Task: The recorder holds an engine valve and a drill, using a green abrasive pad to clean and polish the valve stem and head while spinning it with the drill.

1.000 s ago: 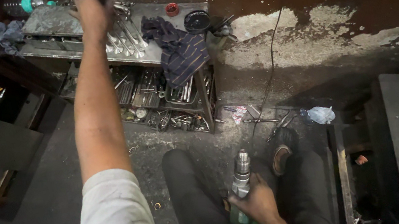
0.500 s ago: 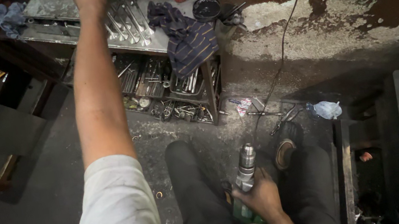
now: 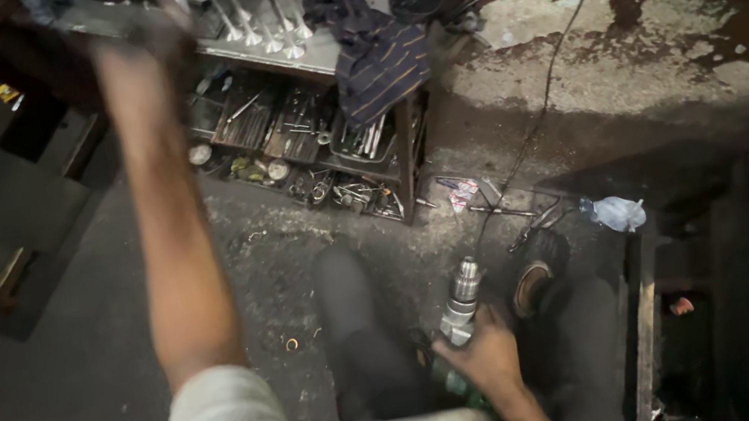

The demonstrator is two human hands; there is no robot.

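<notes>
Your right hand [image 3: 485, 356] grips a drill [image 3: 456, 303] near your knees; your left hand [image 3: 147, 30], blurred, reaches the far rack [image 3: 405, 149], grip unclear.

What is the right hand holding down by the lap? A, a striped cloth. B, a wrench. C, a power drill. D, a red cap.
C: the right hand grips a power drill, its metal chuck pointing up, while the striped cloth lies on the tool rack.

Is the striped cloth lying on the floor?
No, the striped cloth hangs over the edge of the metal tool rack, above the floor.
</notes>
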